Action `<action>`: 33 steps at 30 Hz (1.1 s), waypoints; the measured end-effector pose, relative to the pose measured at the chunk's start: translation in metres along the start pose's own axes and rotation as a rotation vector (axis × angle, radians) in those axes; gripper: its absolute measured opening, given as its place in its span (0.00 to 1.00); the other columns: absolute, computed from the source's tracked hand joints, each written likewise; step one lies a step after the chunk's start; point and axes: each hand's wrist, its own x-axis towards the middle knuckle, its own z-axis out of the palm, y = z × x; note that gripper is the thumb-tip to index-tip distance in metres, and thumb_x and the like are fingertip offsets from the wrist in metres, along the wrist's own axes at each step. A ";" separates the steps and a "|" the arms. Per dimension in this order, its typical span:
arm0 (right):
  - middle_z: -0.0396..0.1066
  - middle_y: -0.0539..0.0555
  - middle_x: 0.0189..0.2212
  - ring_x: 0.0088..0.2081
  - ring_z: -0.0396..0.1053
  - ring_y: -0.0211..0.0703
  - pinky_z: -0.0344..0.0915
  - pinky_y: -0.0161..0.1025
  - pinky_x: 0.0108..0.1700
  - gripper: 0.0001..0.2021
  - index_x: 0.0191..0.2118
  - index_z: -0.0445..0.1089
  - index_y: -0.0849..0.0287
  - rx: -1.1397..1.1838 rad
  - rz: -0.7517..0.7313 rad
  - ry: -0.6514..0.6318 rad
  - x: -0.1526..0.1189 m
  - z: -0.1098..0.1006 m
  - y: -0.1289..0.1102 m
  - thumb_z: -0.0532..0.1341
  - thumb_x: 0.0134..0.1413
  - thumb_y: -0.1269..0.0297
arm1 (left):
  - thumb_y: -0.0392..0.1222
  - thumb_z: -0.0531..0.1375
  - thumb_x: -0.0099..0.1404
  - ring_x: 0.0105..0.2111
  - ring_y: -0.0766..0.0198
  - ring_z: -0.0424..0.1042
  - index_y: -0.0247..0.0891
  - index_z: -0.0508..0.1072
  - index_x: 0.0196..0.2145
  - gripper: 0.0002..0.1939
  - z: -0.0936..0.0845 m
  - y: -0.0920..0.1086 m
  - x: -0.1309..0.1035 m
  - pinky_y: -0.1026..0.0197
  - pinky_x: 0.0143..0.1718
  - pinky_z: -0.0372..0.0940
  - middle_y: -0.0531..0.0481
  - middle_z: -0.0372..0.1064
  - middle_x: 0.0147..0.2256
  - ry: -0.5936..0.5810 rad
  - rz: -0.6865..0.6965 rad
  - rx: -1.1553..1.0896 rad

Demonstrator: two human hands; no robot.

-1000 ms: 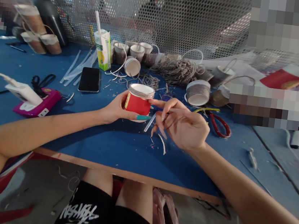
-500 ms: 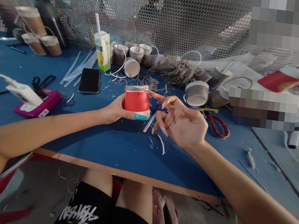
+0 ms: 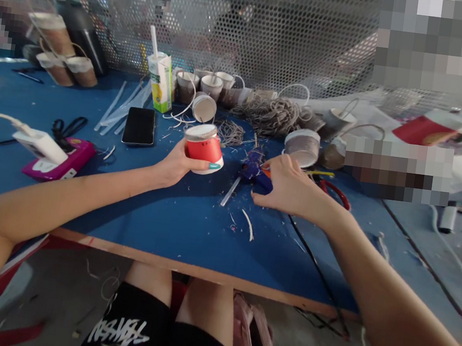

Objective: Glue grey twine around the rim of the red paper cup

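Observation:
A red paper cup (image 3: 205, 149) with a white base and grey cord wound about its rim is in my left hand (image 3: 175, 163), tilted above the table. The thumb lies across the front of the cup and the other fingers are behind it. At its right, my right hand (image 3: 292, 189) curves around the handle of a blue glue gun (image 3: 252, 167) lying on the table. My right fingers reach over the handle from above, partly hidden, and the thumb is on the near side. A clear glue stick (image 3: 231, 191) lies beside the gun.
Grey cord (image 3: 270, 113) is heaped behind, among several cord-wrapped cups. A cord-wrapped cup (image 3: 302, 148) and red-handled pliers (image 3: 338, 194) lie beyond my right hand. At left are a phone (image 3: 139, 126), a drink carton (image 3: 160, 83) and a purple power strip (image 3: 64, 161). A black cable (image 3: 316, 253) crosses the front edge.
My right hand has left the cup's rim, turned palm down and come to the glue gun. My left hand has tilted the cup, showing more of its top.

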 end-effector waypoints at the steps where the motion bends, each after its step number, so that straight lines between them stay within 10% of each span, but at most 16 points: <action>1: 0.63 0.67 0.48 0.53 0.65 0.68 0.68 0.57 0.52 0.24 0.46 0.65 0.64 -0.027 0.002 -0.026 0.000 0.002 -0.002 0.67 0.41 0.62 | 0.40 0.72 0.41 0.47 0.54 0.74 0.40 0.72 0.46 0.32 -0.001 -0.001 0.001 0.49 0.51 0.71 0.44 0.75 0.48 -0.009 -0.001 -0.007; 9: 0.66 0.61 0.34 0.35 0.70 0.56 0.67 0.54 0.40 0.07 0.33 0.64 0.59 0.221 0.125 0.162 0.005 0.010 -0.001 0.62 0.48 0.67 | 0.37 0.71 0.40 0.52 0.52 0.74 0.40 0.71 0.47 0.34 -0.012 -0.004 0.010 0.47 0.53 0.71 0.43 0.74 0.53 0.010 -0.009 -0.064; 14: 0.59 0.50 0.16 0.22 0.65 0.46 0.67 0.47 0.28 0.10 0.24 0.64 0.53 0.914 0.035 0.446 0.007 0.012 0.010 0.63 0.53 0.63 | 0.40 0.69 0.46 0.52 0.48 0.76 0.39 0.71 0.46 0.27 -0.017 -0.004 0.010 0.40 0.57 0.69 0.42 0.76 0.50 -0.055 -0.047 -0.070; 19: 0.60 0.47 0.12 0.11 0.55 0.37 0.56 0.40 0.11 0.15 0.23 0.68 0.54 1.425 -0.087 0.362 -0.002 0.013 -0.002 0.66 0.55 0.52 | 0.44 0.69 0.49 0.52 0.44 0.77 0.37 0.72 0.49 0.28 -0.016 -0.001 0.007 0.38 0.57 0.69 0.39 0.77 0.49 -0.159 -0.075 -0.068; 33: 0.59 0.48 0.07 0.09 0.59 0.38 0.66 0.43 0.19 0.26 0.11 0.62 0.54 1.339 -0.139 0.248 -0.011 0.027 -0.019 0.66 0.56 0.54 | 0.46 0.70 0.49 0.52 0.47 0.77 0.40 0.73 0.49 0.28 -0.015 -0.004 0.005 0.46 0.52 0.72 0.43 0.79 0.47 -0.193 -0.110 -0.044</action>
